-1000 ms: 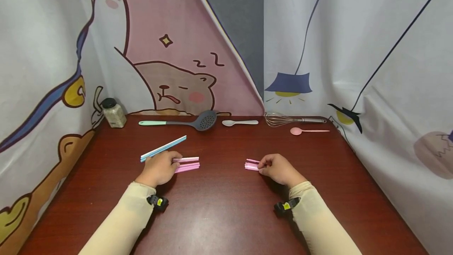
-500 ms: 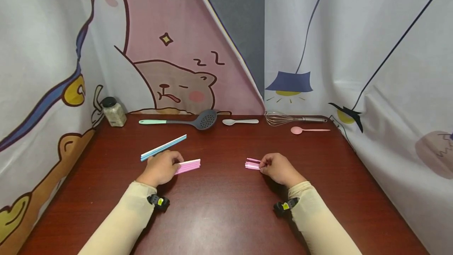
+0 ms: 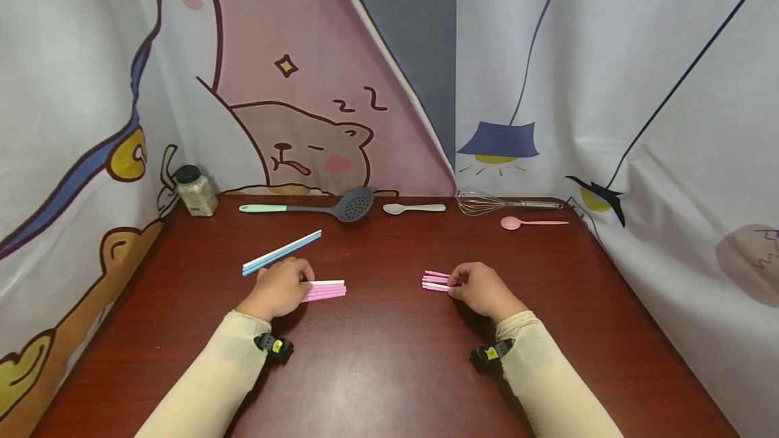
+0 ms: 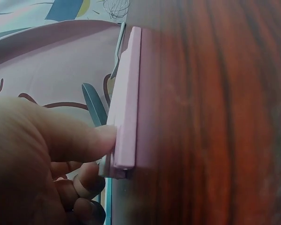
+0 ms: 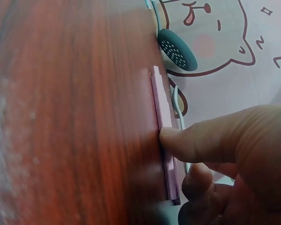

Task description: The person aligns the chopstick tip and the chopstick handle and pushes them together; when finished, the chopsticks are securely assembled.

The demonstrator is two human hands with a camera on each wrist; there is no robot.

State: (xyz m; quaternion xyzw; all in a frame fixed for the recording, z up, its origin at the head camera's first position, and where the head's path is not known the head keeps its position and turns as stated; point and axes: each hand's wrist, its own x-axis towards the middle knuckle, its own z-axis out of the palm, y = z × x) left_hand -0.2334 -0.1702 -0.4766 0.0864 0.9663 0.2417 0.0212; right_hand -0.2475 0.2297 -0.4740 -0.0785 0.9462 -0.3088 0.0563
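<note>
My left hand [image 3: 281, 287] pinches a small bundle of slim pink and white sticks [image 3: 325, 290] low over the brown table. In the left wrist view, the thumb lies against these straight-edged sticks [image 4: 127, 98], and their tips are slightly uneven. My right hand [image 3: 481, 289] pinches a second bundle of similar pink and white sticks [image 3: 435, 281], pointing toward the first with a gap between them. Its thumb presses the sticks' side [image 5: 163, 112] in the right wrist view. Whether the sticks are straws or chopsticks is unclear. Behind the left hand lie blue and white sticks [image 3: 282, 252].
Along the table's back edge lie a slotted skimmer [image 3: 353, 205], a white spoon [image 3: 414, 209], a whisk [image 3: 487, 204] and a pink spoon [image 3: 512, 223]. A black-lidded jar [image 3: 196, 192] stands at the back left corner. Printed cloth [image 3: 402, 154] hangs around the table.
The left hand's sticks, spread apart with a gap a second ago, are now together side by side and lie more level. The right hand and its bundle have barely moved.
</note>
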